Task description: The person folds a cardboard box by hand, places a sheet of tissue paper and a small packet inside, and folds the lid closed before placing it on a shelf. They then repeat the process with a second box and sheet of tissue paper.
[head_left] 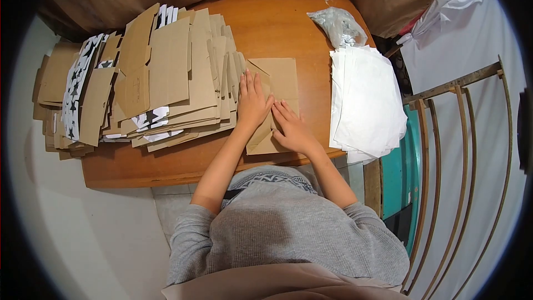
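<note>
A brown cardboard sheet [284, 75], with folded flaps, lies flat on the wooden table in front of me. My left hand [254, 101] rests flat along its left side, fingers stretched toward the far edge. On its middle, my right hand [292, 129] presses with the fingers out and slightly spread. The fingertips of both hands come close together near the sheet's centre fold. Neither hand grips anything. Parts of the sheet under my palms are hidden.
Left of the sheet, tall piles of folded cardboard [169, 64] cover much of the table [266, 28], with star-patterned pieces [82, 86] among them. At right lies a stack of white paper [366, 100]. A clear plastic bag [338, 25] sits behind it. A wooden rack [463, 133] stands beyond the table's right side.
</note>
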`<state>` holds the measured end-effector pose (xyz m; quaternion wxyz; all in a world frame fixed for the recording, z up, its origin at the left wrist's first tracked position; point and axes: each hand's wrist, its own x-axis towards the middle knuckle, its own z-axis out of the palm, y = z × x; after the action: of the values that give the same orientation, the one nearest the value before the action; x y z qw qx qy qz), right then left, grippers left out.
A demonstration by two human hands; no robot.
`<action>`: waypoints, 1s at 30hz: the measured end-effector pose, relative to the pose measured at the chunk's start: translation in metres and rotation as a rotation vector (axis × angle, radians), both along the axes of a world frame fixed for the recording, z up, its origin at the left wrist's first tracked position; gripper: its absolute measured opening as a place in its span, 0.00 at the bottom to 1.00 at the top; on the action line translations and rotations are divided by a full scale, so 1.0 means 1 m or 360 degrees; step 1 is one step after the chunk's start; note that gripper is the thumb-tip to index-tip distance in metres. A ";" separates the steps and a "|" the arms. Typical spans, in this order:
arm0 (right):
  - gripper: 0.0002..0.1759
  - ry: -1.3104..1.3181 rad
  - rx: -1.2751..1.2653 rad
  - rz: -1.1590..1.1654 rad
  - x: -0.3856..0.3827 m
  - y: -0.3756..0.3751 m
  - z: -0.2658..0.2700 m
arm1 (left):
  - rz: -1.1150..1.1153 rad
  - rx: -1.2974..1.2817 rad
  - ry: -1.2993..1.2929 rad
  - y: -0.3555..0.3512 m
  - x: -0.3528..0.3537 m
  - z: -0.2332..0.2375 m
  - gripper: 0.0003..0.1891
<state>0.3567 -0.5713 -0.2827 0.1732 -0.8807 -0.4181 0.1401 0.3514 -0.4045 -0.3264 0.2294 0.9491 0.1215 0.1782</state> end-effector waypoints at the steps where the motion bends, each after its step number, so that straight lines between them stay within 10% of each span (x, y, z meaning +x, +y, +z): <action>1: 0.38 0.0119 0.0045 0.0030 0.002 -0.002 0.001 | 0.0000 -0.0003 -0.0001 -0.001 0.000 0.000 0.39; 19: 0.30 0.0025 0.0504 0.0033 0.001 -0.013 -0.026 | 0.0178 -0.0091 0.0387 -0.019 -0.014 0.021 0.43; 30: 0.33 0.0586 0.1133 -0.0363 0.008 -0.009 -0.027 | 0.0128 -0.0575 -0.0282 -0.004 -0.013 0.003 0.35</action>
<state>0.3643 -0.5805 -0.3096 0.5530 -0.7668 -0.3023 0.1218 0.3385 -0.4088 -0.3231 0.3985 0.8675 0.1687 0.2454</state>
